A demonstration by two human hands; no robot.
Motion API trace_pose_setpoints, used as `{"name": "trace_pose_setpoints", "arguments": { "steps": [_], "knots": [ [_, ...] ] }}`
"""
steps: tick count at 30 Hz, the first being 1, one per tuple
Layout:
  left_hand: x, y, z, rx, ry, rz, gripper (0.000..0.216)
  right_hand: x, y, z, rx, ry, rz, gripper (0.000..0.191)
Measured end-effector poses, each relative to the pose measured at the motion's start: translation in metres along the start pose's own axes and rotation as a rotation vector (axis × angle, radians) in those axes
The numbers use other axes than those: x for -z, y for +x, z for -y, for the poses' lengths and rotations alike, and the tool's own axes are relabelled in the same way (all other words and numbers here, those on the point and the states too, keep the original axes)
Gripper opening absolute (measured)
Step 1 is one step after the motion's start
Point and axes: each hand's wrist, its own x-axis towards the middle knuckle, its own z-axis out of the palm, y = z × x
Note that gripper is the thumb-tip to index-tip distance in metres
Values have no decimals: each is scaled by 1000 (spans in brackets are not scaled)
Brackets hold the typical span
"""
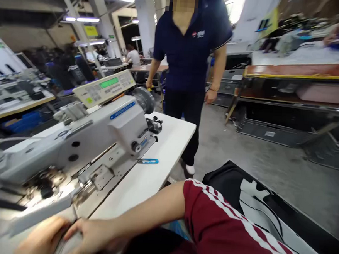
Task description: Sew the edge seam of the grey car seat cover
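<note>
My right hand [92, 235] and my left hand [41, 240] meet at the bottom left, at the near edge of a white sewing table [155, 168]. Both close around a small roundish pale object [69, 247] that is blurred and mostly hidden between them. My right arm in a dark red sleeve with white stripes [223, 223] reaches in from the right. An industrial sewing machine [78, 144] lies just beyond the hands, with its needle area [46, 184] close above them.
A control panel [105, 87] with a green display sits on the machine. A blue tool [147, 161] lies on the table. A person in a dark polo shirt [190, 55] stands past the table's far corner. Black and white fabric pieces [262, 211] lie at right.
</note>
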Motion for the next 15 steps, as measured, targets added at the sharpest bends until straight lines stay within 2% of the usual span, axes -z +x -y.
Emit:
{"name": "trace_pose_setpoints", "arguments": {
  "steps": [1, 3, 5, 6, 9, 12, 15],
  "knots": [
    [12, 4, -12, -15, -40, 9, 31, 4, -2, 4, -38, 6, 10, 76],
    [33, 9, -34, -29, -124, 103, 36, 17, -4, 11, -54, -56, -1, 63],
    [44, 8, -50, -12, -144, 208, 42, 33, -5, 14, -6, -116, 58, 49],
    [46, 5, -58, -5, -110, 236, 43, 39, -5, 14, 7, -166, 146, 47],
    [38, -11, -75, 35, 37, 216, 46, 41, -13, 13, 42, -449, 243, 44],
    [23, -28, -83, 28, 149, 146, 44, 24, -25, 11, 124, -749, 107, 38],
    [13, -37, -82, -11, 209, 81, 41, 8, -32, 5, 248, -949, -16, 37]
  ]
}}
